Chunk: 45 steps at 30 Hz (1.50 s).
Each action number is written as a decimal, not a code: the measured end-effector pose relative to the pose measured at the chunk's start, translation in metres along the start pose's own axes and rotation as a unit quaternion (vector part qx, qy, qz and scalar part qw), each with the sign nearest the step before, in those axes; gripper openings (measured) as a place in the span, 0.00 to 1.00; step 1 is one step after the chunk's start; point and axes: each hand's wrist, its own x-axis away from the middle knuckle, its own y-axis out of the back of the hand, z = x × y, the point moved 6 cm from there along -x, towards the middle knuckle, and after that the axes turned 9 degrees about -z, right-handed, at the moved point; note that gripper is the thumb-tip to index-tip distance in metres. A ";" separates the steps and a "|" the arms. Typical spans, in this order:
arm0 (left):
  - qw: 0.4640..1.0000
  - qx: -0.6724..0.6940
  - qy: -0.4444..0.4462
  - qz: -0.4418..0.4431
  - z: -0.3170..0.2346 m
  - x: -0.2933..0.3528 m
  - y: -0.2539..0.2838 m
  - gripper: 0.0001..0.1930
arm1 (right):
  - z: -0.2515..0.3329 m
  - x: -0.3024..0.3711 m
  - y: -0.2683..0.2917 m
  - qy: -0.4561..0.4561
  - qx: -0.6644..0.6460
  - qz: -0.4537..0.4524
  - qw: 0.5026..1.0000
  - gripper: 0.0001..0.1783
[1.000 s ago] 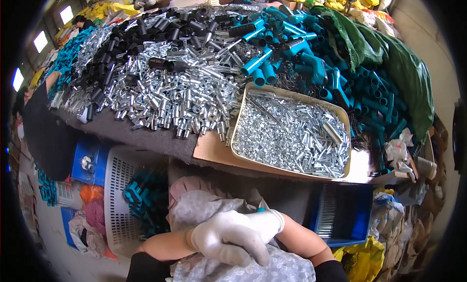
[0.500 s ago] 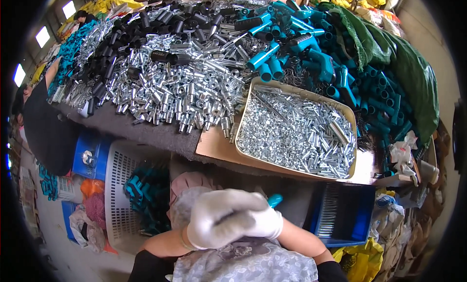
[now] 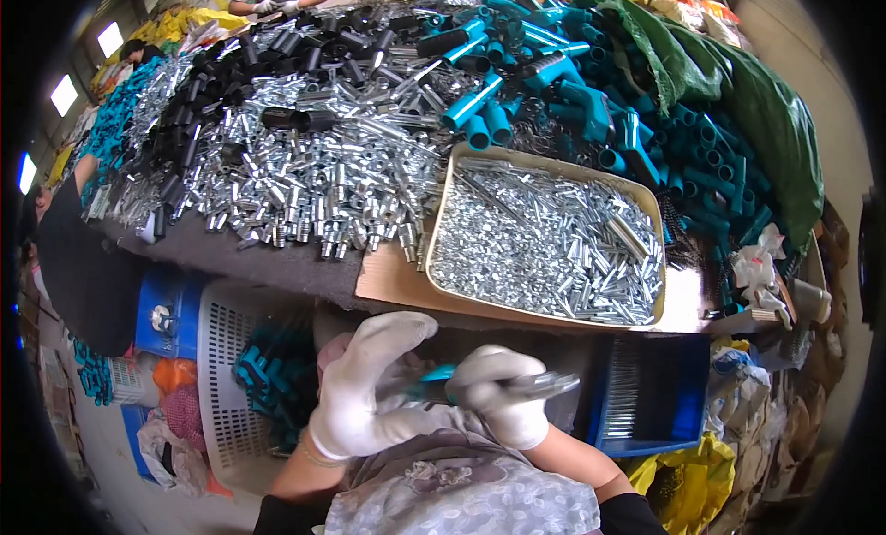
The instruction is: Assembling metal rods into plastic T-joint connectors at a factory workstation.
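Note:
My left hand (image 3: 365, 392), in a white glove, is raised over my lap with thumb and fingers spread wide. Close on its right is my right hand (image 3: 503, 387), also gloved, its fingers closed round a blurred silver metal part (image 3: 546, 385) that juts out to the right. Between the hands shows a teal piece (image 3: 436, 374), smeared by motion; I cannot tell whether it joins the silver part. Beyond my hands, a cream tray (image 3: 434, 249) of small silver nuts and pins sits on the bench.
Silver fittings (image 3: 305, 180), black sleeves (image 3: 295, 120) and teal handles (image 3: 591, 111) heap the bench (image 3: 277, 267). A white perforated basket (image 3: 217, 387) with teal parts stands lower left; a blue bin (image 3: 678, 387) holds metal rods at right. Other people work at the far side and left.
My hands were together in a blur and have come apart. The left has opened, and the silver part now shows in the right. The view has shifted slightly.

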 end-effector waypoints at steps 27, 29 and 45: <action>0.905 -0.311 0.155 0.246 0.143 0.088 -0.033 0.23 | -0.422 0.013 0.067 -0.310 -0.113 -0.214 0.919 0.33; 0.906 -0.314 0.133 0.249 0.141 0.092 -0.027 0.17 | -0.406 0.146 0.123 -0.326 -0.094 -0.185 0.922 0.33; 0.914 -0.324 0.185 0.161 0.182 0.114 -0.023 0.21 | -0.361 0.165 0.155 -0.353 0.149 -0.076 0.921 0.35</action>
